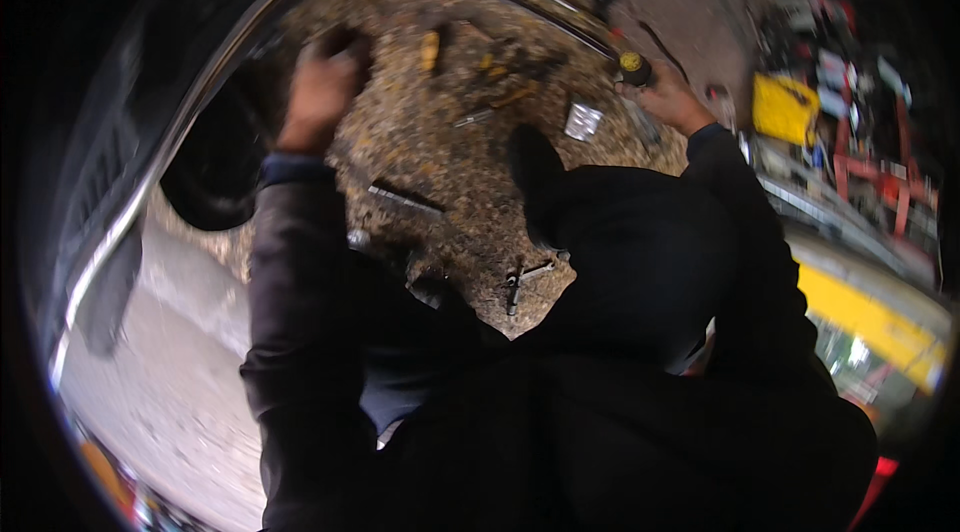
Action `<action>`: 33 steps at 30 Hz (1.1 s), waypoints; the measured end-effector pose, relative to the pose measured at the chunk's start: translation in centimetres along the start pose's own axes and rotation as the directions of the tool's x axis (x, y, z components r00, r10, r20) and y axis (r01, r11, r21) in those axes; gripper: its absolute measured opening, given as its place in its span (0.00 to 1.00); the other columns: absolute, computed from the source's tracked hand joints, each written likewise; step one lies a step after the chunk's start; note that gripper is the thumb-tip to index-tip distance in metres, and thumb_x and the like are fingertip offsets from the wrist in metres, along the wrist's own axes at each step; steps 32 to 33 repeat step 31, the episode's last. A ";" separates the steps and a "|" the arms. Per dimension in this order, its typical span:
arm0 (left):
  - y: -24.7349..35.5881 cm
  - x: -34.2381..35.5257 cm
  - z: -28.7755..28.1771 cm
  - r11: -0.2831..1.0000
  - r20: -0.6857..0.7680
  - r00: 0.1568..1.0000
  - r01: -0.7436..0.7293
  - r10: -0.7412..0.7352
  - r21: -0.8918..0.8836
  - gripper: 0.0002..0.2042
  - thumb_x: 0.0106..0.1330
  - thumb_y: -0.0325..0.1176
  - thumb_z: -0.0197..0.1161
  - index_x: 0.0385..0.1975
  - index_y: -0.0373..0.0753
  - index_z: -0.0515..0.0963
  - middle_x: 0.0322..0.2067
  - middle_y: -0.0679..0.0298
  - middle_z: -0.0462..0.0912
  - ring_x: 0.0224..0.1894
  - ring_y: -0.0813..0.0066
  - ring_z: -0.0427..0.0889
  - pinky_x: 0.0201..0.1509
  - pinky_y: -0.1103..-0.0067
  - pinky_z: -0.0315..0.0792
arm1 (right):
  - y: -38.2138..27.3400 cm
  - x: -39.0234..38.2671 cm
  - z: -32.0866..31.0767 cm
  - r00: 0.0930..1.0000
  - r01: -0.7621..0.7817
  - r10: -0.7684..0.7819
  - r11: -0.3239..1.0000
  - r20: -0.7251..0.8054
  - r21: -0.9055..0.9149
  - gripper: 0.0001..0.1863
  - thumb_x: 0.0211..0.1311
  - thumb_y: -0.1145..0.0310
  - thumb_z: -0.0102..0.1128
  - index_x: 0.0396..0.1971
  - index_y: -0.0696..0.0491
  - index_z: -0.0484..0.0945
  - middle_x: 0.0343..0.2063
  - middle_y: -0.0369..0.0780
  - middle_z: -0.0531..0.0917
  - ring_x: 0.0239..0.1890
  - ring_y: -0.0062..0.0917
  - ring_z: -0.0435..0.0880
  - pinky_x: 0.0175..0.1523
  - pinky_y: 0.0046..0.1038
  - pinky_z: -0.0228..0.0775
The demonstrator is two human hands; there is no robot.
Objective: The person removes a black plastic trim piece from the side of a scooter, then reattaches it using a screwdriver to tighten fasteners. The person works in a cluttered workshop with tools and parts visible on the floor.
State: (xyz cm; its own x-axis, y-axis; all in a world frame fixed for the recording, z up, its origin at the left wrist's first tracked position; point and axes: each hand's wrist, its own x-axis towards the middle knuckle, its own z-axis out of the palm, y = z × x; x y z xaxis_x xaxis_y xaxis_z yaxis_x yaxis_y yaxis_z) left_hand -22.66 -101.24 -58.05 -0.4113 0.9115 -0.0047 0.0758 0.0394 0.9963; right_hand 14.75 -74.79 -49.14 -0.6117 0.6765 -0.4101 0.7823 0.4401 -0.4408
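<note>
My right hand (670, 100), at the upper right, is closed round a dark tool with a round yellow end (632, 64); the rest of that tool is hidden. Ahead on the left, my left hand (328, 90) reaches low over the stained ground by a dark vehicle's edge. Its fingers are blurred and dark, so what they hold, if anything, does not show. A long dark bar (540, 17) lies beyond my right hand. Between the hands are a yellow piece (430, 50), a slim metal tool (476, 117) and a shiny silver packet (583, 122).
A dark vehicle body with a bright trim edge (190, 112) curves along the left. Nearer me lie a metal bar-shaped tool (405, 198) and a small wrench (535, 271) between my legs. Cluttered red racks (880, 172) and a yellow container (785, 109) stand at right.
</note>
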 end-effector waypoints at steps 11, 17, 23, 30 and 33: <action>-3.1 -0.4 0.8 0.836 -0.371 0.750 0.482 -0.548 -0.262 0.09 0.63 0.35 0.61 0.38 0.39 0.80 0.27 0.66 0.79 0.25 0.74 0.77 0.28 0.78 0.70 | 13.0 -18.3 7.0 0.848 -0.482 0.528 0.736 0.043 0.475 0.21 0.52 0.57 0.73 0.35 0.60 0.80 0.22 0.39 0.81 0.25 0.23 0.79 0.31 0.28 0.72; -3.5 0.3 3.5 0.856 -0.425 0.749 0.491 -0.509 -0.161 0.07 0.64 0.35 0.60 0.38 0.41 0.79 0.27 0.68 0.79 0.26 0.76 0.76 0.28 0.79 0.70 | 15.6 -18.1 9.2 0.818 -0.320 0.565 0.608 -0.113 0.726 0.18 0.55 0.58 0.69 0.37 0.57 0.80 0.23 0.38 0.81 0.20 0.21 0.77 0.26 0.26 0.70; -2.0 1.4 8.1 0.827 -0.374 0.758 0.561 -0.534 -0.044 0.09 0.64 0.35 0.59 0.41 0.41 0.78 0.30 0.67 0.78 0.29 0.75 0.76 0.33 0.77 0.70 | 22.1 -24.4 9.4 0.517 -0.253 0.848 0.281 -0.117 0.926 0.20 0.63 0.61 0.63 0.49 0.56 0.73 0.32 0.38 0.79 0.33 0.23 0.80 0.33 0.29 0.75; 0.7 4.6 15.2 0.818 -0.214 0.834 0.546 -0.509 0.182 0.14 0.64 0.39 0.60 0.46 0.41 0.77 0.36 0.65 0.77 0.37 0.73 0.76 0.41 0.75 0.71 | 18.1 -41.0 26.1 0.328 -0.595 0.846 -0.161 0.420 0.788 0.18 0.62 0.61 0.61 0.46 0.56 0.78 0.31 0.46 0.83 0.35 0.31 0.85 0.40 0.41 0.82; 1.3 5.1 16.3 0.823 -0.174 0.856 0.517 -0.487 0.237 0.14 0.65 0.39 0.60 0.47 0.42 0.77 0.36 0.65 0.77 0.37 0.71 0.76 0.42 0.74 0.71 | 17.8 -42.1 27.7 0.339 -0.568 0.838 -0.180 0.427 0.803 0.18 0.62 0.61 0.61 0.46 0.56 0.78 0.31 0.46 0.83 0.35 0.31 0.85 0.40 0.41 0.82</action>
